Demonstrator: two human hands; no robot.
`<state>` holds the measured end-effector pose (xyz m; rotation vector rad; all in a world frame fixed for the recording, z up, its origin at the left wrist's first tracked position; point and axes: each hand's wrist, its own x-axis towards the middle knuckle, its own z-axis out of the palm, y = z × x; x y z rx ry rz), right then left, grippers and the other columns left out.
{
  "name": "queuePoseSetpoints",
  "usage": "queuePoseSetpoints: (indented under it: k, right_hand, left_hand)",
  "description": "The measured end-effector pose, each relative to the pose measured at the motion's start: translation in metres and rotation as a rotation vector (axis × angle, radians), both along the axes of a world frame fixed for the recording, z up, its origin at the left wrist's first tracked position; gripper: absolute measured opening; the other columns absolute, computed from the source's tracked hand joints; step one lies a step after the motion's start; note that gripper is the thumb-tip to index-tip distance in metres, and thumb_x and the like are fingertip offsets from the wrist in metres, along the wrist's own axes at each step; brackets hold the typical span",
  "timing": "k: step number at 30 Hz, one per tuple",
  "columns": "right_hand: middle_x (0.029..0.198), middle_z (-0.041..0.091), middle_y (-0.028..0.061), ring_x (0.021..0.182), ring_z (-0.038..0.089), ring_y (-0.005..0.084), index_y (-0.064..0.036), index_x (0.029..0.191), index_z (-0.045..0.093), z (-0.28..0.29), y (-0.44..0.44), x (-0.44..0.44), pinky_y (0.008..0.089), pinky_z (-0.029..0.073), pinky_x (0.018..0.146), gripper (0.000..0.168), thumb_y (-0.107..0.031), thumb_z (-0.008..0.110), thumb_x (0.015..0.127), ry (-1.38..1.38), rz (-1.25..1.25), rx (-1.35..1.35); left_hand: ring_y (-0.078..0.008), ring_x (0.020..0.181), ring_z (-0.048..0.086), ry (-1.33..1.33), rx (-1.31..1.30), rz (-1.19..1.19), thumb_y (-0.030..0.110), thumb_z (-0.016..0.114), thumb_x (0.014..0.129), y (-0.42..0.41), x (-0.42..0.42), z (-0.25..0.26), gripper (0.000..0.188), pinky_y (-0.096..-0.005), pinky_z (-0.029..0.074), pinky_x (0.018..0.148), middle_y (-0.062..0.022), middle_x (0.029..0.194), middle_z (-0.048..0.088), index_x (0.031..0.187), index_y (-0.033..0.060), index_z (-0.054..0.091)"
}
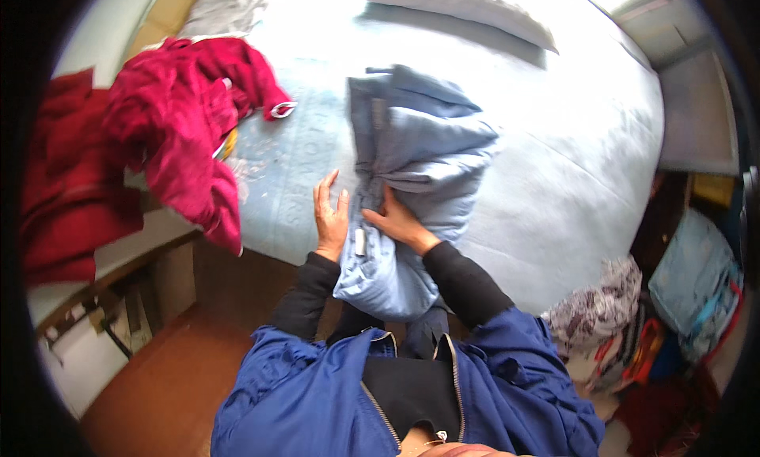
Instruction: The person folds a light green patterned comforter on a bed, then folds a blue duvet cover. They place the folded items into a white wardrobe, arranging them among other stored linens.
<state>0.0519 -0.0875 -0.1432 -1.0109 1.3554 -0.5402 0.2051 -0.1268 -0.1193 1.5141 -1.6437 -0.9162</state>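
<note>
A folded blue-grey garment point(439, 142) lies on the pale blue bed sheet point(534, 219), its near end at the bed's edge by my body. It has a gathered band and a small white tag on its left side. My right hand point(398, 218) rests on the garment near the band, its fingertips partly hidden at a fold. Just left of the garment, my left hand point(331, 216) is raised with its fingers apart and holds nothing.
A crumpled magenta garment point(178, 118) with white trim lies on the left, beside dark red cloth point(77, 190). A white pillow point(463, 9) is at the far side. Patterned cloth point(599, 308) hangs at the bed's right corner, near a light blue bag-like item point(692, 273).
</note>
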Motion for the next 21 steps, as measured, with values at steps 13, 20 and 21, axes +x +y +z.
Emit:
queuePoseSetpoints:
  k: [13, 20, 21]
  right_hand:
    - [0.140, 0.023, 0.0193, 0.131, 0.021, 0.0322, -0.013, 0.130, 0.039, -0.032, 0.108, 0.015, 0.0434, 0.016, 0.107, 0.053, -0.026, 0.053, 0.081, 0.519, 0.070, -0.611]
    - [0.131, 0.037, 0.0178, 0.123, 0.034, 0.0319, -0.010, 0.124, 0.045, -0.022, 0.119, 0.005, 0.0445, 0.027, 0.101, 0.049, -0.020, 0.058, 0.078, 0.315, -0.222, -0.724]
    - [0.130, 0.038, 0.0168, 0.122, 0.036, 0.0309, -0.009, 0.124, 0.044, -0.011, 0.124, -0.003, 0.0443, 0.028, 0.100, 0.051, -0.018, 0.060, 0.076, 0.272, -0.313, -0.747]
  left_hand:
    - [-0.0310, 0.133, 0.015, -0.684, -0.044, -0.697, 0.036, 0.061, 0.076, -0.110, -0.167, -0.103, 0.068, -0.0714, 0.020, 0.088, -0.0027, 0.145, 0.018, 0.136, 0.0320, 0.028]
    - [-0.0342, 0.130, 0.021, -0.508, -0.155, -0.642, 0.030, 0.070, 0.064, -0.074, -0.140, -0.052, 0.088, -0.0565, 0.024, 0.098, -0.0140, 0.142, 0.023, 0.139, 0.0190, 0.024]
    - [-0.0352, 0.130, 0.021, -0.543, -0.297, -0.689, 0.032, 0.074, 0.059, -0.065, -0.113, -0.060, 0.099, -0.0504, 0.024, 0.101, -0.0192, 0.141, 0.021, 0.140, 0.0161, 0.020]
